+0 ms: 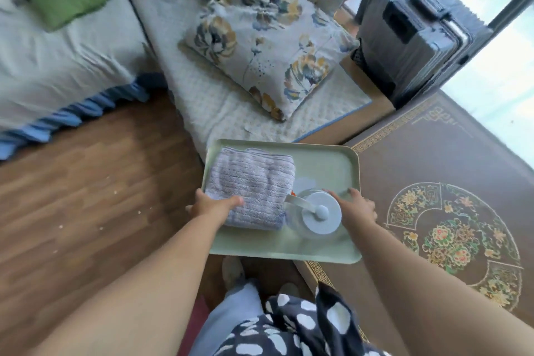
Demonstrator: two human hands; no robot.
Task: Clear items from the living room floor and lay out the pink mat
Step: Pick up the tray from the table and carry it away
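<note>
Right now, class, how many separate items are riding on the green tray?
2. A folded lilac towel lies on the tray's left half; a clear jug with a white lid stands near its right front. Something orange peeks between them, mostly hidden.

- The brown wood-plank floor (86, 182) had a few pale crumbs scattered on it, plus a dark brown rug with a gold border and a flowery fan medallion (433, 176) lying off to the right.
- A white quilted low mattress (208, 101) sat on the floor, with a big floral-print pillow (268, 49) on top of it.
- A dark grey hard-shell suitcase (416, 35) stood by the window.
- The pale green plastic tray (326, 165) carried a folded lavender ribbed towel (254, 182) and a clear glass pot with a white lid (318, 214), just beside each other.
</note>
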